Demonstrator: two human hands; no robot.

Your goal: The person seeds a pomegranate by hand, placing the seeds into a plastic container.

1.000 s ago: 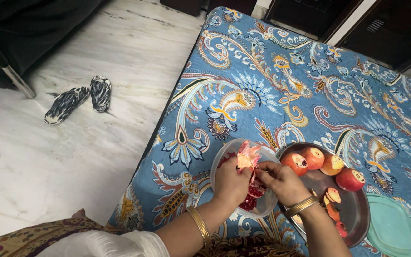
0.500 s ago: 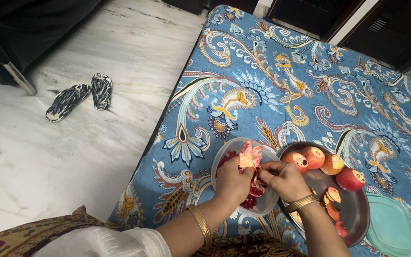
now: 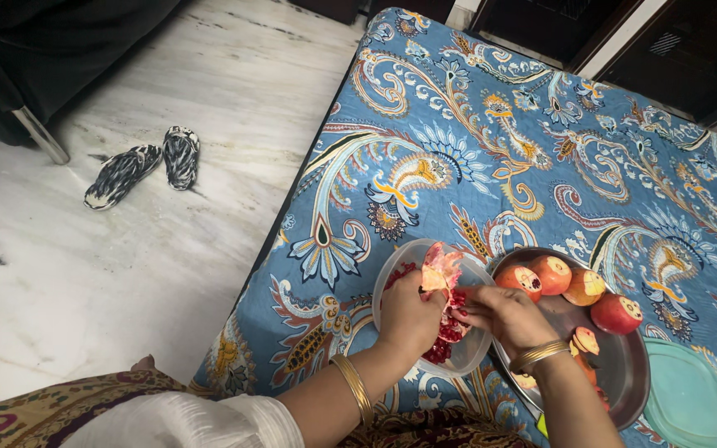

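Left hand [image 3: 408, 319] closed on pink-red broken pomegranate piece [image 3: 439, 271], held over clear round plastic bowl [image 3: 392, 274] on bed. Right hand [image 3: 504, 315] fingers pinched at seeds, shifted slightly deeper toward piece than second ago. Red seeds [image 3: 450, 332] accumulating in bowl.

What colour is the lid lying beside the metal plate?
Teal green, a plain lid right of the metal plate; shown in the head view.
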